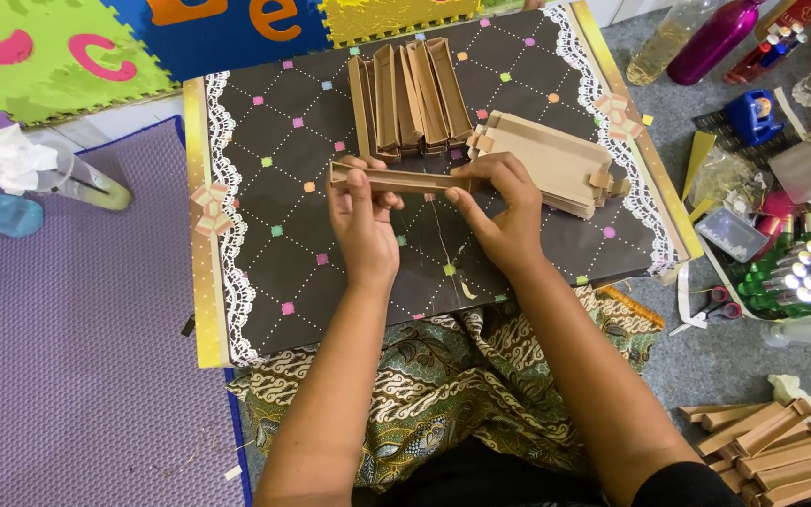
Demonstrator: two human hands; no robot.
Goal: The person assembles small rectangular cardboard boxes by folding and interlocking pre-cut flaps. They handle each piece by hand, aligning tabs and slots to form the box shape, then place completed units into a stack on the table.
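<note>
I grip one long brown carton [396, 178] at both ends, left hand [360, 221] and right hand [504, 211] closed on it, above the board's [265, 272] centre.

Person, seen from above.
- Left hand [363, 221] and right hand [504, 211]: bare, no rings, watch or bracelets visible; nails short.
- Forearms: bare to above the elbow.
- Sleeve [682, 483]: black, short, edge visible at the right upper arm.
- Lap: batik cloth [443, 371], brown, cream and green leaf and scroll pattern.
- Dark garment [481, 479] below it.
</note>
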